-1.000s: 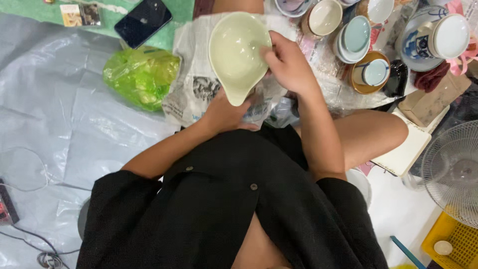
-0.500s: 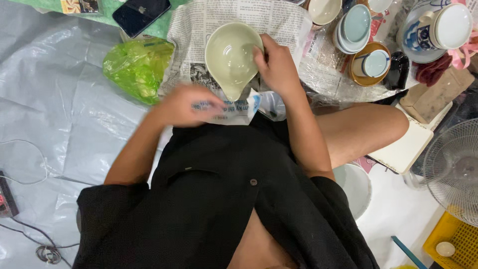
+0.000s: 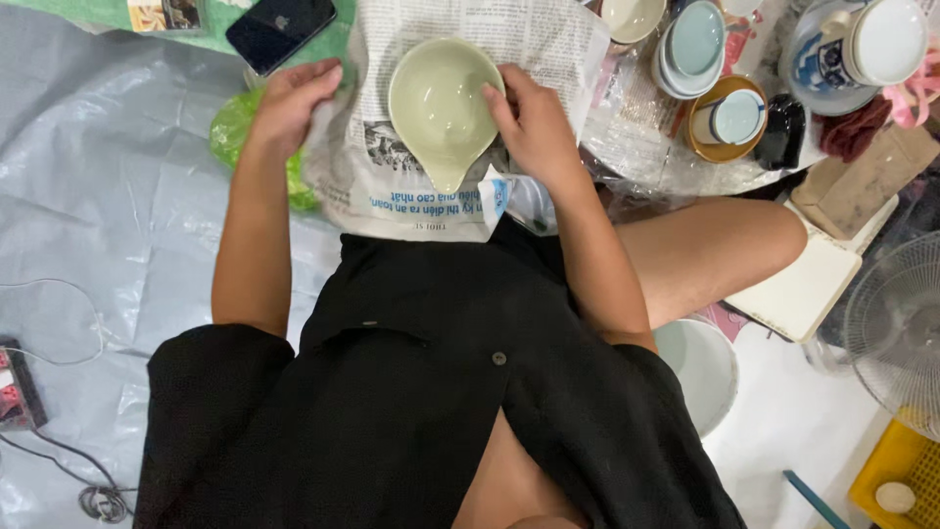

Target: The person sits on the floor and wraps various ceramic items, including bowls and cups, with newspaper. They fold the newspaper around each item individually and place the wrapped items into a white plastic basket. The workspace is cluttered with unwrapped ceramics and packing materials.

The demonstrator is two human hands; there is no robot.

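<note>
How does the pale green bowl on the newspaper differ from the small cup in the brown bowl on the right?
The pale green bowl is larger and has a pouring spout; the small cup is round with none. The bowl sits on newspaper with the right hand touching its rim; the cup sits untouched inside a brown bowl. Both are pale, glazed and upright.

home floor: plastic sheet (image 3: 88,176), crockery (image 3: 700,49), fan (image 3: 896,318).

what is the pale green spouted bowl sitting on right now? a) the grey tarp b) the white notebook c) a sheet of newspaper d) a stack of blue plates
c: the pale green spouted bowl sits on a sheet of newspaper, with the right hand on its rim and the left hand at the paper's edge.
</note>
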